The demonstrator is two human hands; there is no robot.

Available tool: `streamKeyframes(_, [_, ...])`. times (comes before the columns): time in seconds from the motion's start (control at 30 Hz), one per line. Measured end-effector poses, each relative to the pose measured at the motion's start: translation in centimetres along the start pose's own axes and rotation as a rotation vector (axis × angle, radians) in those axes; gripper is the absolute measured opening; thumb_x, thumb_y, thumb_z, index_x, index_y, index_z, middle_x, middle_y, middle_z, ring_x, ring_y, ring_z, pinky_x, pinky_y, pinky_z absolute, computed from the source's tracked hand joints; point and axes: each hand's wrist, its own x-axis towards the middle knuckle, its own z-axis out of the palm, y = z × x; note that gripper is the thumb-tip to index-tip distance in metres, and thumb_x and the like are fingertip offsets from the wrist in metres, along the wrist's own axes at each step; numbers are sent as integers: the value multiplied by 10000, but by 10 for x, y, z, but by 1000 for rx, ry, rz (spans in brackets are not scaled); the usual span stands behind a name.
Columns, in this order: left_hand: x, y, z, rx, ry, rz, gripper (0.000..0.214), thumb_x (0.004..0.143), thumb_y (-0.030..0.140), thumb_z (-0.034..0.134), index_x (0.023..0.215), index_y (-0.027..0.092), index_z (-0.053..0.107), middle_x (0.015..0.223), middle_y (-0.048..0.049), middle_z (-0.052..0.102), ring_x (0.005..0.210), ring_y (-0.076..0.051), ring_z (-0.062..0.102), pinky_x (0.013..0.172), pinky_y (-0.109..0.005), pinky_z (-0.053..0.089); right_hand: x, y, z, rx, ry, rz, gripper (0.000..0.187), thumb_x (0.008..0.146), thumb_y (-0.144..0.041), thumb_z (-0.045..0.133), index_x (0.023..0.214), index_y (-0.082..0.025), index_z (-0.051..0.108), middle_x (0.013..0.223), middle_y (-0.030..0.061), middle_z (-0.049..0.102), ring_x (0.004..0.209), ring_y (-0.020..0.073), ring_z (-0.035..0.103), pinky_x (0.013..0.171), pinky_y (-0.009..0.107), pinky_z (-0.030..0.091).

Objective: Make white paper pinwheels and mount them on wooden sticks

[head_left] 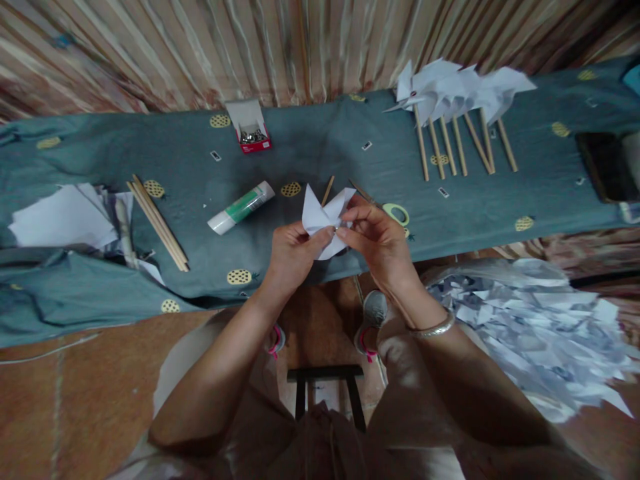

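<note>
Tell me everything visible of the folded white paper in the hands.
The white paper is thin-looking, folded into pinwheel-like points, two aimed away from the person. The left hand and right hand pinch it, thumbs near its middle, where something small glints. It is over the green cloth; a wooden stick shows between two points, attachment unclear.
</note>
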Motion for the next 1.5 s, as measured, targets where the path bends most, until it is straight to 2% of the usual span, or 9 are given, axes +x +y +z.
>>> streamKeyframes(0.2, [1,-2,-2,-15,-10,-9,222,637,346,836,729,157,763,657,12,696,573,-88,548,581,-220,439,3,6,-3,2,-11,-58,618,638,-402,867,1166,-308,560,1307,48,604,1205,246,585,1024,440,507])
streamKeyframes(0.3, [1,-2,-2,-8,-6,-14,237,632,359,837,724,155,761,658,7,697,577,-95,553,585,-228,446,3,6,-5,-10,-22,-41,702,639,-423,866,1238,-317,515,1340,57,596,1232,257,579,1040,454,505])
streamKeyframes(0.4, [1,-1,-1,-2,-6,-18,249,624,365,841,730,154,761,665,6,700,584,-97,559,594,-230,452,2,3,-6,0,-32,50,723,645,-438,861,1258,-297,503,1221,60,673,1142,262,639,983,459,545])
streamKeyframes(0.53, [1,0,-1,4,-8,-24,263,612,377,848,715,153,759,658,6,699,578,-98,553,581,-229,451,0,0,-6,10,-25,126,723,640,-463,858,1249,-290,509,1029,29,734,965,250,704,862,436,594])
streamKeyframes(0.73, [1,-1,-2,-7,-3,-8,247,629,373,848,736,166,767,679,4,708,595,-103,578,600,-233,460,-1,-4,-4,-30,-15,95,686,630,-462,865,1215,-309,540,964,14,735,921,243,709,800,413,608])
streamKeyframes(0.97, [3,-5,2,-88,40,-62,257,599,370,858,727,165,769,704,-8,734,615,-109,599,622,-236,476,-1,-1,-5,-56,35,6,640,643,-436,864,1180,-293,547,1123,42,704,1010,230,687,894,411,585])
streamKeyframes(1.1, [9,-8,9,-157,48,-87,241,609,362,843,737,173,766,701,-10,738,637,-115,614,659,-244,494,6,12,-5,-62,55,-32,550,673,-456,838,1120,-280,571,1089,40,701,1010,218,677,924,405,563])
streamKeyframes(1.23, [23,-11,13,-174,96,-41,209,609,320,839,737,174,761,699,-4,739,621,-109,611,644,-240,492,22,22,-1,-103,65,-56,442,738,-476,779,1078,-258,600,1080,50,686,1006,205,664,940,390,545])
streamKeyframes(1.5, [45,-14,17,-164,130,-3,173,634,290,820,754,181,759,729,0,741,669,-121,640,674,-245,504,46,21,-4,-210,57,-74,346,798,-440,728,1083,-271,628,1072,36,685,1038,213,647,957,391,539])
